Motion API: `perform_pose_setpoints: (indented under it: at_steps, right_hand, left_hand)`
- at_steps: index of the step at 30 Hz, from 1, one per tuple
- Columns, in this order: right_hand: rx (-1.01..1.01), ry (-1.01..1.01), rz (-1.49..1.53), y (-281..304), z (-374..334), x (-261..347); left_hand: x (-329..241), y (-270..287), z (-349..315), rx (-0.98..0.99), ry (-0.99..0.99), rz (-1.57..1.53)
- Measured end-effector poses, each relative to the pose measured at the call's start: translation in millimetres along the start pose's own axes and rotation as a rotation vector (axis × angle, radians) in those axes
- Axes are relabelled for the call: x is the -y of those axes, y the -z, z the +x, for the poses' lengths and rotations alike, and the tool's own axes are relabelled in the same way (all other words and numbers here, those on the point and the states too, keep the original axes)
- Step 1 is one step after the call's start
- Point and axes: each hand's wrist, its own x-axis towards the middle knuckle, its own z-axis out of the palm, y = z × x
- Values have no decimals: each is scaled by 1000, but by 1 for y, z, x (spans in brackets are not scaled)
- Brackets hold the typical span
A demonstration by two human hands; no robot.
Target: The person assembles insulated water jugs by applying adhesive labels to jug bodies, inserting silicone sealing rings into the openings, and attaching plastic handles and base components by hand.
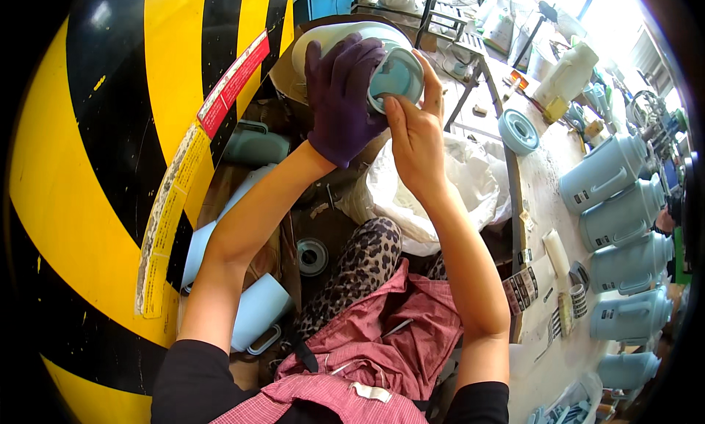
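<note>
Up at the top centre I hold a light blue round jug part (402,75) with a hollow, rimmed face turned toward me. A pale, rounded jug body (312,43) shows just behind it; I cannot tell whether the two are joined. My left hand (343,104), in a purple glove, wraps round the part's left side with its fingers closed over the top. My bare right hand (420,137) grips the right side, its thumb pressed on the lower rim and its fingers up along the edge.
A yellow-and-black striped panel (169,56) curves along my left. Blue jugs (261,310) lie beside my legs. A white sack (470,174) stands below my right hand. On the workbench (547,196) at right are a round blue lid (518,131), label sheets (521,288) and several jugs (624,262).
</note>
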Motion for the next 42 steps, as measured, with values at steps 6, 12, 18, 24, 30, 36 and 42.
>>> perform_pose_setpoints:
  at_steps: [6, 12, 18, 24, 30, 36, 42]
  right_hand:
    - [24, -248, 108, -42, 16, -28]
    - [-115, -154, 51, -49, 32, -66]
    - [211, -147, 90, -45, 90, -83]
    - [75, -60, 56, -50, 77, -87]
    - [67, -149, 10, -57, 71, -96]
    - [73, -410, -34, -5, -5, -150]
    - [608, -771, -333, 4, -166, -209]
  left_hand:
    - [69, -46, -1, 70, 23, 17]
    - [113, -73, -7, 123, -24, -145]
    - [76, -66, -17, 125, 21, -113]
    - [63, -52, -23, 163, 21, -85]
    - [96, -79, -37, 142, 102, -76]
    - [123, -52, -34, 112, 109, -151]
    - [103, 32, -65, -109, 482, -308]
